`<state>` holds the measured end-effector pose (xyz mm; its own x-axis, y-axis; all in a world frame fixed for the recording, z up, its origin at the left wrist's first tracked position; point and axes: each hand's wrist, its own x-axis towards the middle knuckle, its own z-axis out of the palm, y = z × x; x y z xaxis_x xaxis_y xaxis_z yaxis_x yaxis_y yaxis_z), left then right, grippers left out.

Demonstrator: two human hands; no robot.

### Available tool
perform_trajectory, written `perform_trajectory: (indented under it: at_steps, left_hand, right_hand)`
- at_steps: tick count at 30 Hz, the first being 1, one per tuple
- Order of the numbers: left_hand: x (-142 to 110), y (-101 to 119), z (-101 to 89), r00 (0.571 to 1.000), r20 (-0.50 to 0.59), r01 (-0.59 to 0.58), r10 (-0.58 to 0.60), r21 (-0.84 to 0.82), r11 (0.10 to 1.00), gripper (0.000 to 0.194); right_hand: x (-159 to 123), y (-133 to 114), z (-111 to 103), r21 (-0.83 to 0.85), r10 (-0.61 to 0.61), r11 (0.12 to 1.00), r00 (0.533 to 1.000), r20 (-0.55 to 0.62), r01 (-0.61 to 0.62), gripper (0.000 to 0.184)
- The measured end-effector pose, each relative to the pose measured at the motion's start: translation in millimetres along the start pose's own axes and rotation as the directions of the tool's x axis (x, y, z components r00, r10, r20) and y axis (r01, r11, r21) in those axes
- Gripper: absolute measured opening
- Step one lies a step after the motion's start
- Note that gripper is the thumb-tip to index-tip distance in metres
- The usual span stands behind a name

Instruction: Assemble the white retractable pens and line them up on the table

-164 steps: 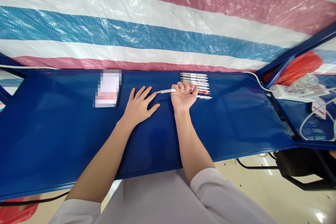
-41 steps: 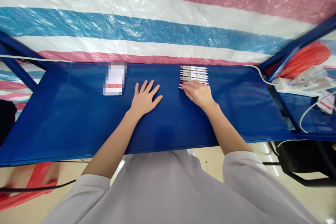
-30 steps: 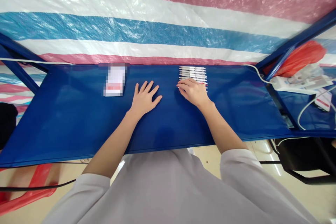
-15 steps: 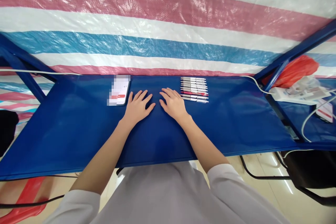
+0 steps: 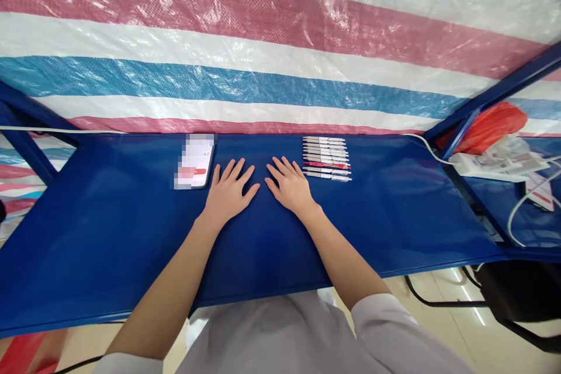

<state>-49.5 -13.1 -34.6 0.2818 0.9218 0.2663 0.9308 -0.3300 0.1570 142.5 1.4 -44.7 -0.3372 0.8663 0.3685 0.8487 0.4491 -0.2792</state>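
Note:
My left hand (image 5: 228,191) lies flat on the blue table (image 5: 263,257), fingers spread, with nothing in it. Just to its left is a phone (image 5: 199,165) with a lit screen, partly blurred out. My right hand (image 5: 290,184) also rests palm down with fingers apart, holding nothing. Beside its fingertips, on the right, several pens (image 5: 325,147) lie side by side in a stacked row, tips to the left. Most are white and silver. A red pen (image 5: 326,165) lies second from the near end, and a white pen (image 5: 328,174) is nearest me.
A striped plastic sheet (image 5: 245,87) hangs behind the table. At the right, past a blue frame post (image 5: 467,128), are a red plastic bag (image 5: 493,125), a white power strip (image 5: 486,168), cables and another phone (image 5: 540,193). A black chair (image 5: 521,292) stands below on the right.
Earlier my right hand held a white pen, then laid it at the near end of the row. It let go, moved left and now lies flat. My left hand stayed flat and spread.

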Motion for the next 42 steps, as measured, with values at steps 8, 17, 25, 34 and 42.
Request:
perform_trajectory:
  at_steps: [8,17,25,34,42]
  left_hand:
    - [-0.1,-0.6,0.1,1.0,0.002,-0.012,0.012,0.016,1.0,0.051]
    - [0.0,-0.5,1.4,1.0,-0.013,-0.004,0.004,-0.022,1.0,0.05]
    - [-0.2,0.5,0.4,0.999,-0.041,-0.037,0.036,-0.023,0.999,0.047]
    - [-3.3,12.1,-8.5,0.994,-0.035,-0.101,0.099,-0.054,0.993,0.04]
    - [27.5,50.3,-11.7,0.979,-0.032,-0.203,0.2,-0.099,0.974,0.039]
  right_hand:
    - [0.0,0.3,-1.4,0.005,0.003,1.0,1.0,0.006,-0.003,0.043]
    - [1.1,-0.6,-2.8,0.027,0.014,1.0,1.0,0.0,-0.014,0.04]
    - [0.2,-1.6,-6.0,0.05,0.023,0.998,1.0,-0.003,-0.023,0.039]
    - [5.8,7.3,-46.8,0.261,0.016,0.965,0.999,-0.033,-0.007,0.036]
    - [18.0,83.9,-75.4,0.115,-0.203,0.975,0.97,0.132,0.188,0.042]
